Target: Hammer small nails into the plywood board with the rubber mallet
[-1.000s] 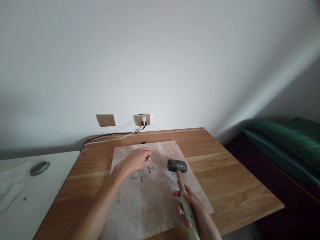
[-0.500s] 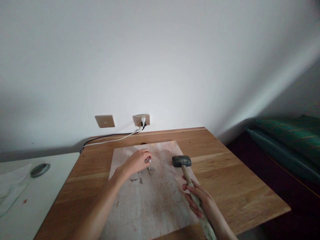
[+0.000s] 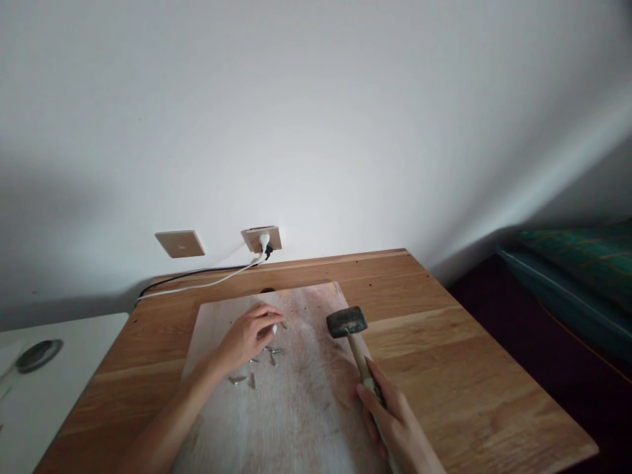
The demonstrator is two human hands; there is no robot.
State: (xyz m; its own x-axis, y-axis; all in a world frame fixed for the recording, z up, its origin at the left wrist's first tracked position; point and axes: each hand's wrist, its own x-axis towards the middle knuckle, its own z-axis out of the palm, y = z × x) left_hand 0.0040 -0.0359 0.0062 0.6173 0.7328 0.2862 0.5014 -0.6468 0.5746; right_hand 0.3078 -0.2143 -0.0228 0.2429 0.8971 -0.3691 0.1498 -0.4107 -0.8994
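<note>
My left hand (image 3: 253,334) is closed in a pinch over the upper part of a pale, worn wooden board (image 3: 276,428). A small metal screw (image 3: 284,324) shows at its fingertips, touching or just above the board. Several loose silver screws (image 3: 253,380) lie scattered on the board below that hand; their threads are too small to make out. On the right, my right hand (image 3: 390,415) wraps round the wooden handle of a black-headed rubber mallet (image 3: 346,322). The mallet head hangs near the board's right edge, to the right of my left hand.
Under the board is a wooden table (image 3: 444,355) against a white wall. A white plug (image 3: 264,241) sits in a wall socket, its cables (image 3: 197,287) running left along the table's back edge. A white surface (image 3: 74,382) adjoins at left; bedding (image 3: 582,263) lies at right.
The view has shifted a little right. My left fingers have straightened toward the board, and a screw now shows at their tips. The mallet stays in my right hand, its head slightly more tilted.
</note>
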